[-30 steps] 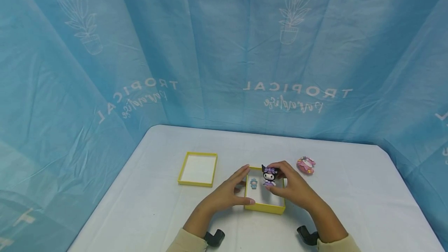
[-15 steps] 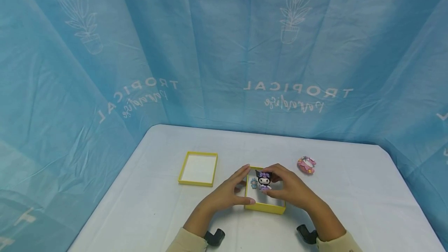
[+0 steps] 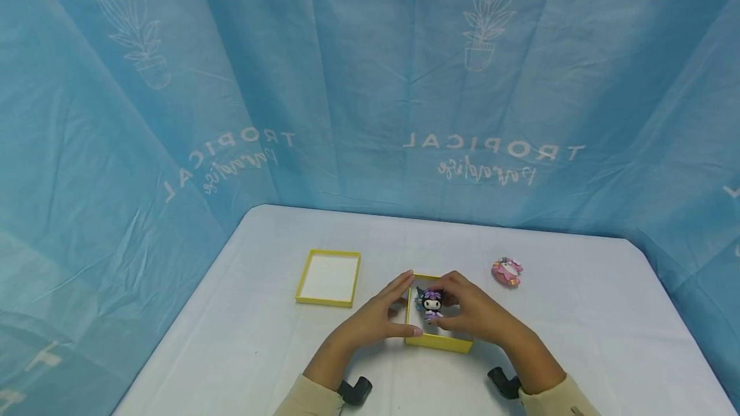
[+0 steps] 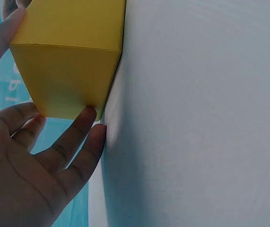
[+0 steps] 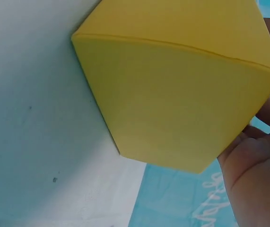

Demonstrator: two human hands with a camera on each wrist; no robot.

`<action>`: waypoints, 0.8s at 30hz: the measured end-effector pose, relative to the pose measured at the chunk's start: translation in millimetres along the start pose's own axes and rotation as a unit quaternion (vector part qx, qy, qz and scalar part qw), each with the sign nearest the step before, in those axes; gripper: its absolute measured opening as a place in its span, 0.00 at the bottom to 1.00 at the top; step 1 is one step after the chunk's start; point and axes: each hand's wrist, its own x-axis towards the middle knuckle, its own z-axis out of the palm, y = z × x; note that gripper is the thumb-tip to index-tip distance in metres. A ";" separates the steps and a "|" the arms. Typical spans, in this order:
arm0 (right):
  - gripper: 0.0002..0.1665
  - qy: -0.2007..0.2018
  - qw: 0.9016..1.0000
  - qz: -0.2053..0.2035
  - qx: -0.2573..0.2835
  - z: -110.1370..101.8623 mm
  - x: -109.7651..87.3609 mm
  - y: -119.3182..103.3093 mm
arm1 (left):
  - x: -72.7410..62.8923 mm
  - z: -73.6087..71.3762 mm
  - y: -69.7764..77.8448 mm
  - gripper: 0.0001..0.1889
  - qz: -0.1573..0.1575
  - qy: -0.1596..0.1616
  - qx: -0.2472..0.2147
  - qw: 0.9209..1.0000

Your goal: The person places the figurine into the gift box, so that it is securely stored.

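Note:
An open yellow box (image 3: pixel 439 343) with a white inside stands on the table. My left hand (image 3: pixel 376 320) grips its left side, thumb at the near corner and a finger at the far one; in the left wrist view, fingertips press the yellow wall (image 4: pixel 68 75). Between thumb and fingers, my right hand (image 3: pixel 476 310) pinches a small figurine (image 3: pixel 431 303) with a black hood and purple bow, upright over the box's left half. Behind it, a tiny blue figurine (image 3: pixel 418 304) inside the box is mostly hidden. The right wrist view shows mainly the box's outer wall (image 5: pixel 172 99).
A shallow yellow-rimmed lid (image 3: pixel 324 303) lies inside up at the back left of the box. To the right rests a pink and white figurine (image 3: pixel 507 272). A blue curtain (image 3: pixel 370 82) hangs behind the white table (image 3: pixel 260 339).
My right hand has carried the black-hooded figurine leftward and slightly toward me across the box, so it now overlaps the blue one. The left hand has stayed in place.

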 end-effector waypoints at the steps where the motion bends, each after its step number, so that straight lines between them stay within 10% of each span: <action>1: 0.34 -0.002 1.000 0.001 -0.004 0.4 0.7 -0.4 | 0.1 0.0 -0.1 0.54 0.001 -0.001 0.002 1.000; 24: 0.28 -0.029 0.995 -0.019 -0.098 9.2 7.1 -4.0 | 0.0 0.2 -2.5 0.53 0.008 -0.006 -0.010 1.000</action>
